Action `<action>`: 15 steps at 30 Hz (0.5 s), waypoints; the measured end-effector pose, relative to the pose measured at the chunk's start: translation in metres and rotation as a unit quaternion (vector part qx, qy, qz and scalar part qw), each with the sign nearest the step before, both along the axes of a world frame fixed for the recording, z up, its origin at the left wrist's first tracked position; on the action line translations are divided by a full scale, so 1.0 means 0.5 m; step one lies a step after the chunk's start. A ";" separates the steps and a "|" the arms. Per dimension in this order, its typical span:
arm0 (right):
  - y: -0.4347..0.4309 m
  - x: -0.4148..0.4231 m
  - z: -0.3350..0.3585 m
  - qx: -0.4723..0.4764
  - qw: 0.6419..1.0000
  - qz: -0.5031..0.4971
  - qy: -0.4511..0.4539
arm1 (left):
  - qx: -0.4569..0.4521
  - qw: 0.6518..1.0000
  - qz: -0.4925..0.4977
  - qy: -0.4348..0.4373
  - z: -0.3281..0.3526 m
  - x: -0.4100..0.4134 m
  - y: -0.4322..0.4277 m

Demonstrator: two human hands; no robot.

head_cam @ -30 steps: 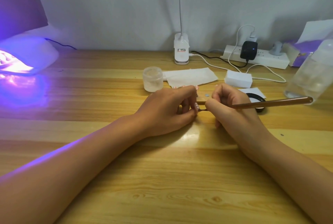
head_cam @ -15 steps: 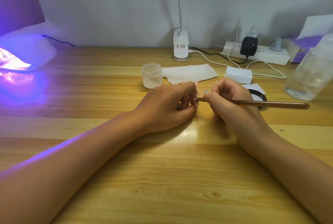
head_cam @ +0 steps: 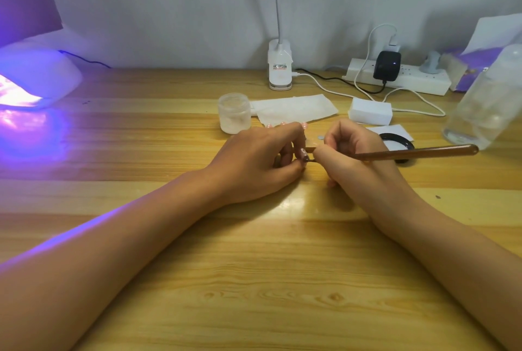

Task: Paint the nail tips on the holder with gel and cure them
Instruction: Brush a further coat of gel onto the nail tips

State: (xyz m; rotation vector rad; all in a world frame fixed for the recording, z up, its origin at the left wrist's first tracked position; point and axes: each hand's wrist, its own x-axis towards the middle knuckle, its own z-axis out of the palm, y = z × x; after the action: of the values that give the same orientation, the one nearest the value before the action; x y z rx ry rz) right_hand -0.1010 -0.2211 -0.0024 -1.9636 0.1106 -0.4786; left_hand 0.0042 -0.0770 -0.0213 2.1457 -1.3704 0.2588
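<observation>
A pale wooden table [head_cam: 254, 280] stands against a grey wall, with a curing lamp [head_cam: 39, 76] glowing violet at the far left. Near the middle, the left hand [head_cam: 260, 164] has its fingers curled, pinching a nail tip [head_cam: 304, 156]. More pink tips [head_cam: 282, 124] show just beyond its knuckles. The right hand [head_cam: 356, 158] clamps a brown brush [head_cam: 418, 152], its bristles on the pinched tip. Since half a second ago the handle's right end has lifted slightly, and both hands have stayed put.

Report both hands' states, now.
Left hand: closed on the holder, which it mostly hides.
Right hand: closed on the brush.
</observation>
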 end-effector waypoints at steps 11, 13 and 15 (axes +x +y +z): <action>-0.007 0.004 -0.009 0.037 0.999 0.018 0.001 | -0.008 1.000 -0.001 0.005 0.000 -0.001 0.000; -0.005 0.002 -0.008 0.019 1.000 0.016 0.005 | -0.004 1.000 -0.004 0.010 0.001 0.000 0.001; -0.003 0.002 -0.007 0.015 1.000 0.010 0.003 | -0.003 1.000 -0.004 0.013 0.002 0.000 0.001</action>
State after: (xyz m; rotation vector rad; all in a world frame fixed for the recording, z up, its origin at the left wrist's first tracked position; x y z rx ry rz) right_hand -0.1000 -0.2226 -0.0059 -1.9362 0.1023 -0.4558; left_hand 0.0040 -0.0762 -0.0202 2.1310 -1.3600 0.2310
